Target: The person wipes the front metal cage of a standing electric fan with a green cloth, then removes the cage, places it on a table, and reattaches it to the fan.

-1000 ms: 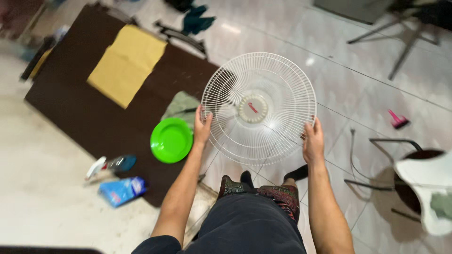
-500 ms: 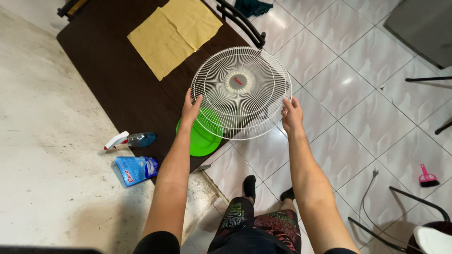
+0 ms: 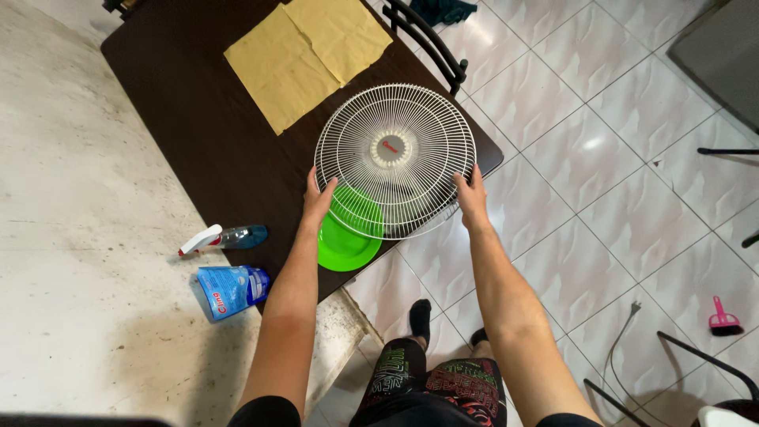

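I hold a round white wire fan guard [image 3: 395, 160] by its rim over the near right corner of a dark brown mat [image 3: 205, 134]. My left hand [image 3: 318, 198] grips the guard's left edge, my right hand [image 3: 472, 194] its right edge. The guard has a grey hub with a small red mark in the centre. Under its near left part lies a bright green plate [image 3: 346, 237], seen partly through the wires.
A yellow cloth [image 3: 304, 51] lies on the mat's far part. A spray bottle [image 3: 221, 237] and a blue refill pouch [image 3: 229, 289] lie on the floor at left. A black frame [image 3: 427, 43] stands behind the guard. A pink brush [image 3: 723, 316] and a cable [image 3: 621, 336] lie at right.
Both hands carried the guard from above the tiles leftward and down over the mat corner and the green plate. The view turned left with it.
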